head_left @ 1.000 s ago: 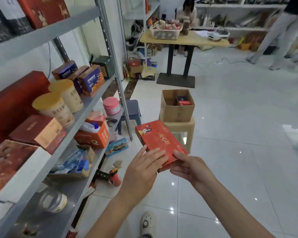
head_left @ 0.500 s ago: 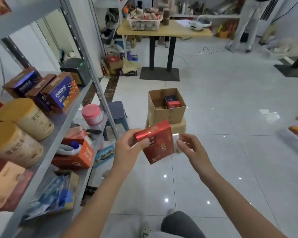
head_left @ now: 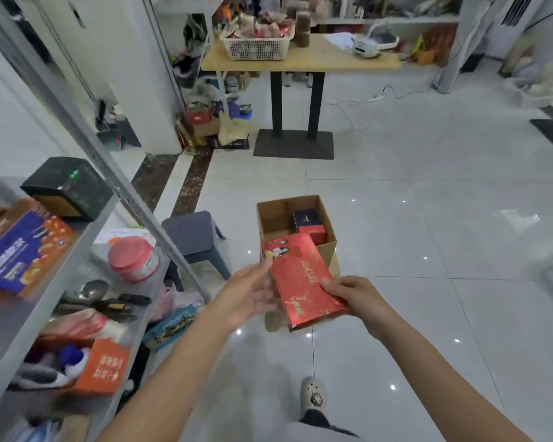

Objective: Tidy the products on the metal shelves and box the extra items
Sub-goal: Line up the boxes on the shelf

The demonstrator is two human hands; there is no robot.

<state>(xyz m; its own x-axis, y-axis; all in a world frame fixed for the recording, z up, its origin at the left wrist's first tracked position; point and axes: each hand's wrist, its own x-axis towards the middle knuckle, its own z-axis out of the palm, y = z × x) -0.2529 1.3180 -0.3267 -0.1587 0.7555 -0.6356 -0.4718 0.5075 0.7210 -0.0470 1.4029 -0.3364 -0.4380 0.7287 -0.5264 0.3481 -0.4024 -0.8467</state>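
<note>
A flat red box [head_left: 302,279] with gold print lies tilted between my hands, its far end over the near edge of an open cardboard box [head_left: 270,218]. My right hand [head_left: 353,296] grips its near right edge, fingers curled over the top. My left hand [head_left: 253,293] is spread, fingertips touching the box's left edge. Inside the cardboard box stand a dark blue box [head_left: 307,218] and a small red box [head_left: 313,232]. The metal shelves [head_left: 87,231] run along the left.
On the shelves sit a blue-orange carton [head_left: 20,250], a dark green box [head_left: 67,188], a pink-lidded jar [head_left: 133,260] and an orange box [head_left: 104,366]. A grey stool [head_left: 192,234] stands by the shelf post. A wooden table [head_left: 300,57] with a white basket stands beyond.
I have stepped closer to the cardboard box. The red box turned from upright to flat and moved forward over the box's near edge; my left hand loosened from gripping to touching.
</note>
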